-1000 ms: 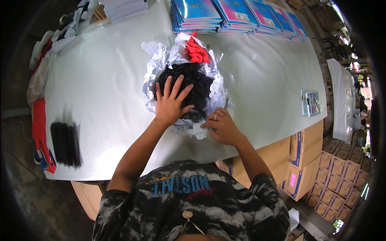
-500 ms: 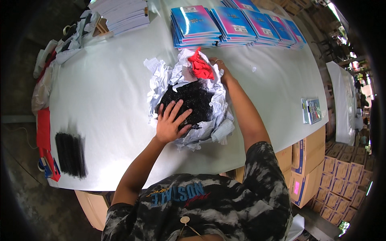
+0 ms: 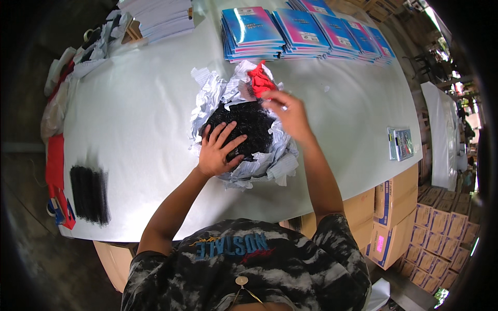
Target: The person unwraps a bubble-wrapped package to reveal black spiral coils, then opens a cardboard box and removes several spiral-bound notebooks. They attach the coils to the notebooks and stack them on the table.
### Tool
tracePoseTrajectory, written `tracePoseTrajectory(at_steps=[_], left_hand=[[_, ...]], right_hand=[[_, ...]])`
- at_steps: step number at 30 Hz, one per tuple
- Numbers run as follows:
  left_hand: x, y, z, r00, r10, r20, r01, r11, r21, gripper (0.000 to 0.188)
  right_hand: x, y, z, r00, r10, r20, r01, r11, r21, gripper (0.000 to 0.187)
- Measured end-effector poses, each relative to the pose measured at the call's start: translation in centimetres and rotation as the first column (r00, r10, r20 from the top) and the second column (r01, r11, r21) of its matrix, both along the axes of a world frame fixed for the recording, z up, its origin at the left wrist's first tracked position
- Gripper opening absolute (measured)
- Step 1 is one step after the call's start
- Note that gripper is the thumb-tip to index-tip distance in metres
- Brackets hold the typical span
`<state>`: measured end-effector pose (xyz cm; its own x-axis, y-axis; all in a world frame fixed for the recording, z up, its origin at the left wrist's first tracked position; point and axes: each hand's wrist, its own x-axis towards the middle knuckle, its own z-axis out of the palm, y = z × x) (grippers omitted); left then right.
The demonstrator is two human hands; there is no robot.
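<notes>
A round heap of crumpled white paper lies on the table, ringed around a dark mass of black, wiry material. My left hand rests flat on the near left part of that black mass, fingers spread. Over the heap's far right edge is my right hand, slightly blurred, its fingers curved and apart with nothing visible in them. Its fingertips are close to a crumpled red paper at the far side of the heap; whether they touch it I cannot tell.
Stacks of blue and pink spiral notebooks line the far edge, beside a white paper stack. A bundle of black binding wire lies near left. Small booklets sit at right. Cardboard boxes stand below the right edge.
My right hand has come from the outer far right side of the heap inward and nearer, over its edge by the red paper. My left hand stays on the black mass.
</notes>
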<state>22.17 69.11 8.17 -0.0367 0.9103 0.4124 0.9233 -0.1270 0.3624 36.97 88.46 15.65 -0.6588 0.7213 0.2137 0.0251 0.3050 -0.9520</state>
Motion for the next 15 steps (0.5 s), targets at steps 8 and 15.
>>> tracePoseTrajectory(at_steps=[8,15], left_hand=[[1.6,-0.5,1.8,0.980,0.123,0.157,-0.151,0.972,0.179,0.060],[2.8,1.9,1.9,0.974,0.224,0.032,-0.221,0.973,-0.072,0.076]], right_hand=[[2.4,-5.7,0.9,0.963,-0.012,0.268,-0.098,0.915,0.392,0.035],[5.5,-13.2,-1.3,0.754,-0.054,0.655,-0.328,0.832,0.447,0.072]])
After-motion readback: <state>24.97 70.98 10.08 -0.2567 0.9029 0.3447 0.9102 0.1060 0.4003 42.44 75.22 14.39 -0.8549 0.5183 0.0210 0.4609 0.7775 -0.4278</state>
